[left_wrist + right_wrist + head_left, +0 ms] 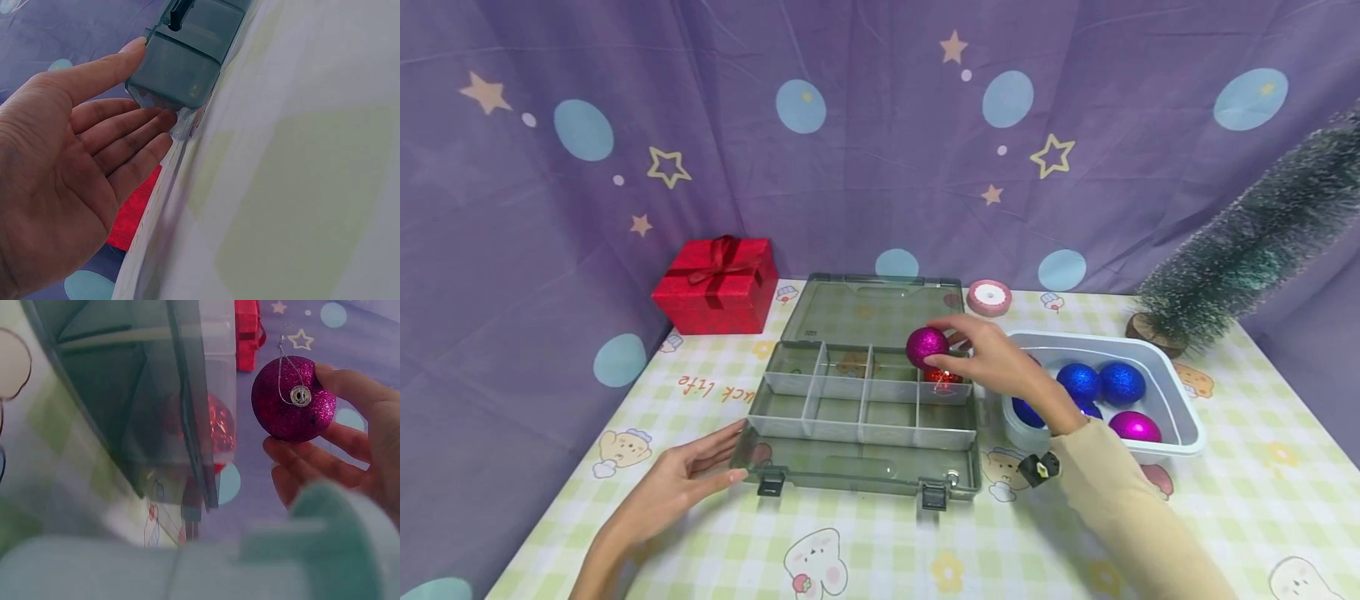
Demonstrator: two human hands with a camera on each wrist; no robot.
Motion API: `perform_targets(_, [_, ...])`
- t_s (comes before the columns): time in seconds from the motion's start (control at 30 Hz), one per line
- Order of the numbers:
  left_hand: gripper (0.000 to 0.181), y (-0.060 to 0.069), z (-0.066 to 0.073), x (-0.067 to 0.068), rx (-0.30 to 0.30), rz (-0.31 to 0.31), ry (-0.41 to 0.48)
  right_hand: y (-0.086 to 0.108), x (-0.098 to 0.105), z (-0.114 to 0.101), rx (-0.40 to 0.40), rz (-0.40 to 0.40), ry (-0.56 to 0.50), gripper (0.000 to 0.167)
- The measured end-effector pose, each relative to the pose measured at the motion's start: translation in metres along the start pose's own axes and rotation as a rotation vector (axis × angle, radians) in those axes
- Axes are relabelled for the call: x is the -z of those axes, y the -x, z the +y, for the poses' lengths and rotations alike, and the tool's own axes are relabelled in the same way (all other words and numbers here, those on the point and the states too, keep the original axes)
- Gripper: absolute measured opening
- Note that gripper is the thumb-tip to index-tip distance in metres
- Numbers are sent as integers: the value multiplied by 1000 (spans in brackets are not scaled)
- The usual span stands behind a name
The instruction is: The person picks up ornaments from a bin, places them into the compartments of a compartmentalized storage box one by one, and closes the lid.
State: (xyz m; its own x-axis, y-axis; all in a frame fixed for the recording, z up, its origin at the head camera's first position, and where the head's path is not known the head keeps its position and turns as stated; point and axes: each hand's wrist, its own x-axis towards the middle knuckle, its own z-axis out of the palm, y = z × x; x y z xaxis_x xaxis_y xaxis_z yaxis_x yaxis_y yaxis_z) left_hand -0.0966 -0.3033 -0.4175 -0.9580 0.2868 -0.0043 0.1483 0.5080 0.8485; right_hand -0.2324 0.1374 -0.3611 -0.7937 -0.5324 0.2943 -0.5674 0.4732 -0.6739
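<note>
A glittery magenta Christmas bauble [927, 347] with a silver cap and string is held by my right hand [992, 357], between thumb and fingers, above the far right of the divided box. The dark translucent compartment box [835, 411] lies with its lid [880, 308] laid back. In its far right compartment sits a red bauble [943, 379], partly covered by the hand. At the box's left side, my left hand [681, 479] touches the wall with thumb and fingers extended, seen also in the left wrist view.
Right of the box, a white tub [1183, 417] holds several blue baubles [1122, 383] and a magenta bauble [1135, 427]. Behind stand a red gift box [718, 287], a ribbon roll [989, 297] and a small artificial Christmas tree [1240, 242]. A purple curtain [880, 183] hangs behind the table.
</note>
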Motion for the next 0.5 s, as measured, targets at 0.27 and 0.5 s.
perform_targets(0.27, [67, 0, 0, -1, 8, -1, 17, -14, -12, -2, -2, -21, -14, 51])
perform_targets(0.5, [67, 0, 0, 0, 8, 5, 12, -21, -16, -3, 19, -42, -26, 48])
